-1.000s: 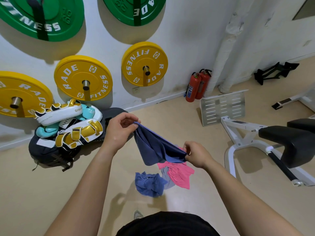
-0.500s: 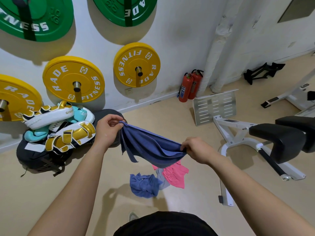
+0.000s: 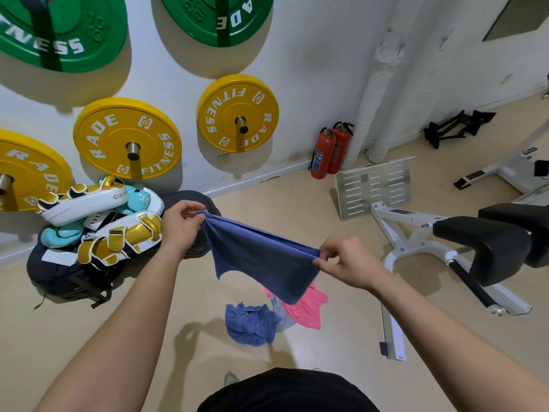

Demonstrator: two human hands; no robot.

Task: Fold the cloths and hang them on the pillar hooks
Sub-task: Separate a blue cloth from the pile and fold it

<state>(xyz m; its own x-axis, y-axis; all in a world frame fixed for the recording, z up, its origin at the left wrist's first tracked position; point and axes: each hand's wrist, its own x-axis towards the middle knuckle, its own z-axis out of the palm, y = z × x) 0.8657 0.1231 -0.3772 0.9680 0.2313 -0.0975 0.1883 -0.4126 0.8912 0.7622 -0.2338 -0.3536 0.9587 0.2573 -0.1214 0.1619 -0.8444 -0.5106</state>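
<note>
- The fingers (image 3: 198, 216) of the left hand (image 3: 181, 230) are pinched together on one top corner of a dark blue cloth (image 3: 261, 257), thumb against the fingertips.
- The right hand (image 3: 349, 263) is clamped on the opposite top corner, thumb and forefinger nipping the hem while the other fingers curl loosely beneath.
- Between the two hands the cloth's upper edge is pulled nearly taut, sloping down from the left grip to the right one; the rest hangs free in the air, its lower corners drooping.
- Both forearms are bare and reach out from a black shirt (image 3: 285, 391) at the bottom of the view.
- Directly below the held cloth, on the tan floor (image 3: 297, 209), lie a crumpled lighter blue cloth (image 3: 249, 324), a pink cloth (image 3: 306, 307) and a grey one (image 3: 280, 315) between them, all touching in one small heap.
- To the left, a dark bag (image 3: 65, 275) sits against the wall, piled with white, gold and teal pads (image 3: 101, 221).
- Yellow weight plates (image 3: 127, 138) and green ones (image 3: 59, 28) hang on the white wall above.
- Two red fire extinguishers (image 3: 329, 153) stand beside a white pillar (image 3: 374, 93) in the corner, where small hooks (image 3: 401, 49) show high up.
- To the right stands a white-framed bench with black padding (image 3: 487, 245).
</note>
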